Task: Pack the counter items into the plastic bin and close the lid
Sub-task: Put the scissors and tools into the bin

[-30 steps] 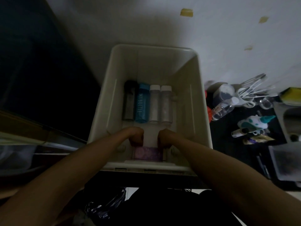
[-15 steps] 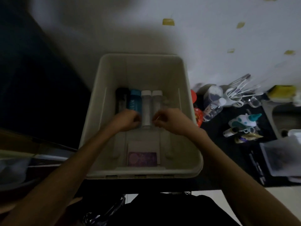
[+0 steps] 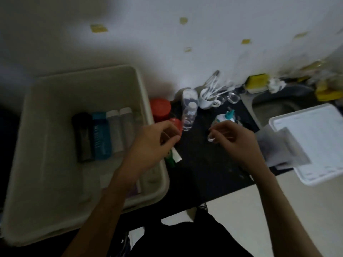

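The beige plastic bin [image 3: 55, 108] stands open at the left of the dark counter [image 3: 204, 164]. Inside it, side by side, lie a black bottle [image 3: 83, 136], a blue bottle [image 3: 101, 136] and two clear white-capped bottles [image 3: 121, 130]. My left hand [image 3: 154, 145] hovers just right of the bin's rim with loosely curled fingers, above a small red item [image 3: 177, 123] and a green-and-white tube [image 3: 173, 158]. My right hand [image 3: 235, 143] hovers over the counter near a teal-and-white toy [image 3: 225, 117], fingers loosely curled; blur hides whether it touches anything. The bin's white lid [image 3: 315, 141] lies at the right.
A red-lidded jar [image 3: 160, 109], a clear bottle [image 3: 188, 117] and a white cup of utensils [image 3: 207, 100] stand near the wall. A grey pouch [image 3: 280, 147] lies on the lid's edge. A sink [image 3: 274, 104] and a yellow sponge [image 3: 257, 82] are at the back right.
Both hands have left the inside of the bin and moved right over the counter items. The view has swung right, so the bin now sits at the left.
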The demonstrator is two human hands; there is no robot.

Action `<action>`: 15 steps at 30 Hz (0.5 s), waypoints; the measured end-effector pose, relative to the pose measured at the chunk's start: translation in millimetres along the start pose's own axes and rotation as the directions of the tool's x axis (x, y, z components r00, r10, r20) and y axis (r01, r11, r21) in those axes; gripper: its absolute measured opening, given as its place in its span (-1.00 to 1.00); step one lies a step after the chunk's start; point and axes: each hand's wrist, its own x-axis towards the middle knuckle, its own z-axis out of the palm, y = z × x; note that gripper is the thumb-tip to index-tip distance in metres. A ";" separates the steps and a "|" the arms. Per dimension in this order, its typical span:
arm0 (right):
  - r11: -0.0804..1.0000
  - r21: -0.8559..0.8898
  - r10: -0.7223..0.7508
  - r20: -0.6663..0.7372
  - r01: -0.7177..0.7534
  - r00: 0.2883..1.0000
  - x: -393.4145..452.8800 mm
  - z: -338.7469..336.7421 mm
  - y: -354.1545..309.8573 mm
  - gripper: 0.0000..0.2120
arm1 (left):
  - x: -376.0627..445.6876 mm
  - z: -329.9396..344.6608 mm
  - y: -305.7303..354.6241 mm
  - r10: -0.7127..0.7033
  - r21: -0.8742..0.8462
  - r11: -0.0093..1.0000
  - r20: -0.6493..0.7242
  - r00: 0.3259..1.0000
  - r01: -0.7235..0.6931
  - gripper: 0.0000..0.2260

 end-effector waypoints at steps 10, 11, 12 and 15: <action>0.955 -0.246 0.165 -0.017 -0.164 0.986 -7.5 -113.0 167.4 -0.94 | 59.0 203.6 12.2 -0.203 0.146 0.974 0.211 0.956 0.175 -0.95; 0.941 -0.272 0.214 0.010 -0.203 0.977 -7.7 -112.2 185.1 -0.92 | 62.4 225.7 7.1 -0.242 0.153 0.966 0.236 0.941 0.210 -0.94; 0.923 -0.297 0.268 0.035 -0.246 0.963 -8.5 -106.0 200.0 -0.89 | 64.1 242.6 -0.1 -0.276 0.160 0.957 0.259 0.926 0.240 -0.93; 0.867 -0.433 0.328 0.127 -0.245 0.936 -8.4 -89.1 250.6 -0.71 | 70.4 295.5 -14.1 -0.387 0.156 0.921 0.279 0.879 0.356 -0.87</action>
